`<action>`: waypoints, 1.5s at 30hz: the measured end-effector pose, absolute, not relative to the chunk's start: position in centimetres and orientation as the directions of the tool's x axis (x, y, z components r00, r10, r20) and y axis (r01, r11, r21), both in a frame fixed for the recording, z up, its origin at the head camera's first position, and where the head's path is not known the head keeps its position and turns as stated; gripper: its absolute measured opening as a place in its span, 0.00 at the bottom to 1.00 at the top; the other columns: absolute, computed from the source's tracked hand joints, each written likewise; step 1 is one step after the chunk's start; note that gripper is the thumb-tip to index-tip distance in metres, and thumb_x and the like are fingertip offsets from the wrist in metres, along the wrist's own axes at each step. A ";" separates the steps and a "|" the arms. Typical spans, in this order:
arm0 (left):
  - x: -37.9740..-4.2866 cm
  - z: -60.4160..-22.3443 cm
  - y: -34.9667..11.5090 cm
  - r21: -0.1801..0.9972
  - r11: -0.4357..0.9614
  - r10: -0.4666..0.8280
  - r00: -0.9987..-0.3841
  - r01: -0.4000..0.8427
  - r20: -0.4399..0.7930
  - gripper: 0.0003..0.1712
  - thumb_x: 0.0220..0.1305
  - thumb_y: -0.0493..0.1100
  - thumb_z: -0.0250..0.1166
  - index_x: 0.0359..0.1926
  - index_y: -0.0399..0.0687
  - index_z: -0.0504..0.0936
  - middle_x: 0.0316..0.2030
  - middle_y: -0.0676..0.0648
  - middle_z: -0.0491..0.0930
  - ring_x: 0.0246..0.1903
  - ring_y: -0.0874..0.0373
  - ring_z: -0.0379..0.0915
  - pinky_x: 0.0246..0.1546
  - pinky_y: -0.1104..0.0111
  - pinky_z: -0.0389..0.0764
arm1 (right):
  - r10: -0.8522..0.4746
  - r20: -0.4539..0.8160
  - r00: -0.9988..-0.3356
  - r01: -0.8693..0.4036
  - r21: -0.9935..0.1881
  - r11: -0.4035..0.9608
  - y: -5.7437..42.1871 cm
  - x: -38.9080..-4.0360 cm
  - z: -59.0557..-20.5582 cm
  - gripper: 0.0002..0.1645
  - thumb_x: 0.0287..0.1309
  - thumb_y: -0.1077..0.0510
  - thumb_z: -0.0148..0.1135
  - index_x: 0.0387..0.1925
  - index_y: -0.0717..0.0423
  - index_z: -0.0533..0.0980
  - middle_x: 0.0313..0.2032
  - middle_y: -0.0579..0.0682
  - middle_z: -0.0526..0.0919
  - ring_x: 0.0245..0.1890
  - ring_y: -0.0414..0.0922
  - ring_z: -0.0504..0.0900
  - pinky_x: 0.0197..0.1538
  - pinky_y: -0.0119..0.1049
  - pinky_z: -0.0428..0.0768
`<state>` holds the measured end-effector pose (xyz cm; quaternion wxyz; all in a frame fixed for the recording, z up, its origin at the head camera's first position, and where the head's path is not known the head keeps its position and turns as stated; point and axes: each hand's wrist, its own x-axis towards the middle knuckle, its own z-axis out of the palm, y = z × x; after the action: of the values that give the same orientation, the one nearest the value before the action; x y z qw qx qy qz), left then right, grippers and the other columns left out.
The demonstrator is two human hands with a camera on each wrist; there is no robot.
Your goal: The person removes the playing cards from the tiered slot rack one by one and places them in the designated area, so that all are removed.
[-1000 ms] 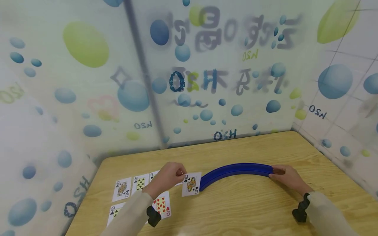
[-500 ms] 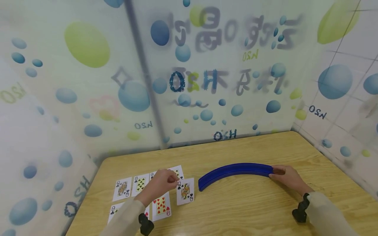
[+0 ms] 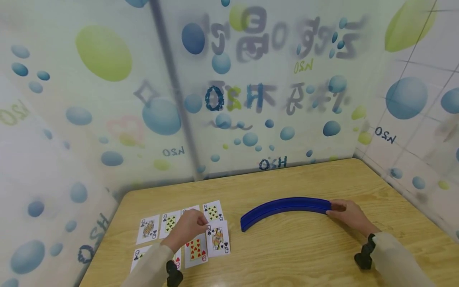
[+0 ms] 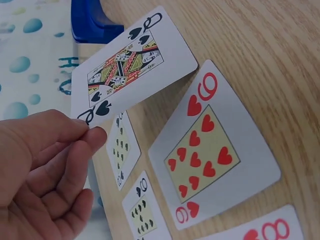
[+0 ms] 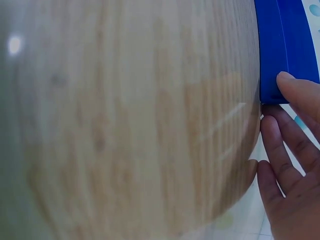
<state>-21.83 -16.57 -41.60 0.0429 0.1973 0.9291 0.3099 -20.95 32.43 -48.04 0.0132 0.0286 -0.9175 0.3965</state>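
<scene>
My left hand (image 3: 185,230) pinches the queen of spades (image 3: 218,238) by one corner between thumb and fingers. In the left wrist view the queen of spades (image 4: 129,70) is tilted face up, its lower edge close over the table beside the nine of hearts (image 4: 202,150). Just behind it in the head view lies the eight of spades (image 3: 213,211). Over on the right, my right hand (image 3: 349,217) holds the end of a curved blue card holder (image 3: 283,205). In the right wrist view the thumb rests on the holder (image 5: 285,45) and fingers reach beneath its end.
Face-up cards lie in two rows at the left of the wooden table (image 3: 287,255). Among them are the queen of clubs (image 3: 148,229), the eight of clubs (image 3: 170,223) and the nine of clubs (image 3: 138,257). A wall with printed bubbles (image 3: 251,139) stands behind the table.
My left hand has carried the queen of spades left and toward me, from beside the holder's left end to the nine of hearts. The right hand and holder have stayed put.
</scene>
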 end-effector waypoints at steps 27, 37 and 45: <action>-22.5 -43.7 -14.9 0.433 0.896 0.171 -0.977 0.102 -0.125 0.06 0.49 0.37 0.70 0.24 0.44 0.79 0.22 0.52 0.73 0.21 0.60 0.67 0.22 0.68 0.69 | -0.030 0.066 -0.997 -0.068 -0.710 0.701 32.4 -21.0 -48.2 0.33 0.53 0.53 0.64 0.51 0.77 0.69 0.42 0.66 0.78 0.42 0.58 0.77 0.44 0.50 0.75; -22.7 -43.9 -14.7 0.416 0.908 0.126 -0.982 0.057 -0.141 0.07 0.47 0.36 0.70 0.22 0.43 0.78 0.20 0.51 0.73 0.21 0.59 0.68 0.22 0.68 0.70 | -0.033 0.063 -0.997 -0.068 -0.725 0.685 32.2 -20.9 -48.1 0.32 0.53 0.53 0.64 0.51 0.76 0.70 0.41 0.64 0.79 0.42 0.57 0.77 0.43 0.48 0.76; -22.6 -43.7 -14.3 0.399 0.916 0.115 -0.983 0.049 -0.144 0.08 0.47 0.36 0.70 0.20 0.43 0.77 0.19 0.51 0.73 0.20 0.60 0.68 0.21 0.68 0.69 | -0.034 0.054 -0.998 -0.062 -0.713 0.698 32.3 -20.9 -48.0 0.34 0.54 0.53 0.64 0.52 0.77 0.69 0.41 0.64 0.79 0.42 0.57 0.77 0.43 0.50 0.75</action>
<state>-22.55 -14.34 -43.73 0.0827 0.0420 0.9751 0.2012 -20.89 32.28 -47.97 0.0183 0.0259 -0.9214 0.3874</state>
